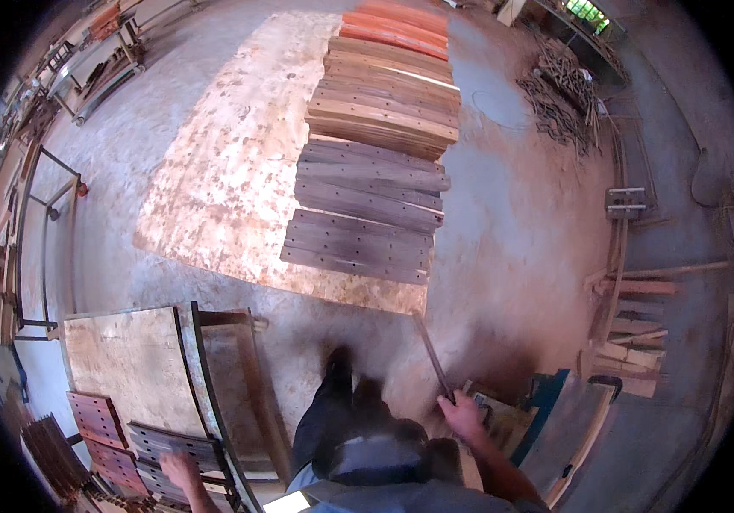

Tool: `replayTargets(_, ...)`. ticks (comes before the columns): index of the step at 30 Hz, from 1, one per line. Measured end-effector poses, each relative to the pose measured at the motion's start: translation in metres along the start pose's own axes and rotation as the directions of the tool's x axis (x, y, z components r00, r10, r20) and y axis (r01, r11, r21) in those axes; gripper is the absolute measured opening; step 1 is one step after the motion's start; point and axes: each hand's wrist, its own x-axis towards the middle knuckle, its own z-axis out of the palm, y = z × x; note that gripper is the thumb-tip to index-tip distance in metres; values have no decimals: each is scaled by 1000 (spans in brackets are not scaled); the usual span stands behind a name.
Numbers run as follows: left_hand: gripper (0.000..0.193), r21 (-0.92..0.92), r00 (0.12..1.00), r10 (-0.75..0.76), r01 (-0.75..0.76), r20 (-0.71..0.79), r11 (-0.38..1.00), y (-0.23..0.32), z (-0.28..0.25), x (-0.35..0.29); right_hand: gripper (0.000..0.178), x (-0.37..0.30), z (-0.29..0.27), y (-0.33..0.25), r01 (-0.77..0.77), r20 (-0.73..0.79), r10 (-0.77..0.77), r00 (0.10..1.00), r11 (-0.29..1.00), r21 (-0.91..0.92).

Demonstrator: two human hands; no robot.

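On dusty floor (512,205), beside speckled board (217,162) bearing planks (375,128), pinches stick (432,355) in right grip (463,417) near board's corner; has left grip (181,471) over dark slats (175,443) on bench (128,346), cannot tell if spread

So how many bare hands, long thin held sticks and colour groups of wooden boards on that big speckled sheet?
Bare left hand and bare right hand: 2
Long thin dark stick, in the right hand: 1
Groups on the pale speckled sheet, orange-red wooden boards, brown wooden boards and dark purplish-grey wooden boards: 3
Total: 6
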Motion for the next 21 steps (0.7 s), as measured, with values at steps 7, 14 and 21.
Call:
replayTargets(7, 39, -352, 520, 643, -854, -562, 384, 336, -168, 5, 37, -8, 16, 31, 26, -120, -34, 992, 998, -65)
replayTargets(14, 69, 57, 43, 911, -996, -409, 73, 516, -209, -40, 34, -59, 25, 59, -141, -243, 170, 955, 981, 134)
replayTargets(21, 64, 182, -40, 906, -982, -422, 41, 514, -175, -31, 27, -101, 65, 88, -308, -234, 404, 884, 881, 360)
